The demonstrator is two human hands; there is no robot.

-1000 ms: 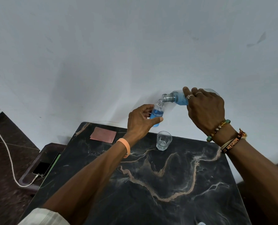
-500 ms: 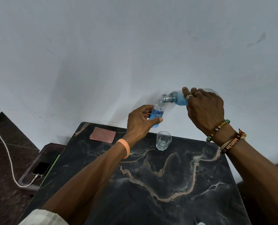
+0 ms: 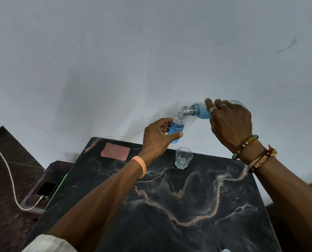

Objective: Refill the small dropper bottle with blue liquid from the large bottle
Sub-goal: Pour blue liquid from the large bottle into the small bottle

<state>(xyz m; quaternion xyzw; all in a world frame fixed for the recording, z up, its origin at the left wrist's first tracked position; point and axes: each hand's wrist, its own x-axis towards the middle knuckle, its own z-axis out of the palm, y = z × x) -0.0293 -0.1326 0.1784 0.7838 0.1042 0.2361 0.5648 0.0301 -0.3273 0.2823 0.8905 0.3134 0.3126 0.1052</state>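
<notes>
Small dropper bottle (image 3: 176, 129), uncapped, blue nearly to its shoulder, held in the air over the counter's (image 3: 188, 206) far edge, my left grip (image 3: 157, 137) curled round it. The large bottle (image 3: 200, 111), clamped in my right grip (image 3: 230, 124), lies almost level, mouth at its neck. I judge the filling nearly done; capping remains.

Two bare forearms reach forward over the black marble table (image 3: 188, 206). Above its far edge, the left hand (image 3: 159, 135) curls thumb and fingers round the small dropper bottle (image 3: 176, 129). Higher above that edge, the right hand (image 3: 230, 124) grips the tilted large bottle (image 3: 197, 111) from above.
</notes>
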